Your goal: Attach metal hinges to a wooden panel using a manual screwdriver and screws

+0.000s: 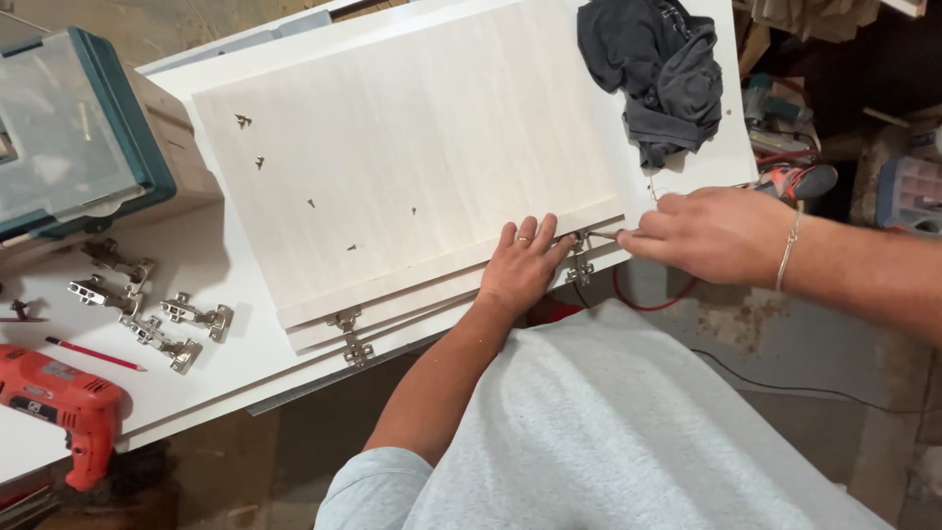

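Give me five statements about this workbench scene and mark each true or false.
1. The left hand lies flat on the pale panel. True.
2. The right hand holds the red drill. False: the drill lies alone at the bench's left end; the hand pinches a thin tool at the hinge.
3. A dark cloth lies on the panel's far corner. True.
4. Loose hinges lie beside a red pencil. True.
5. The teal case stands open. False: its clear lid is shut.
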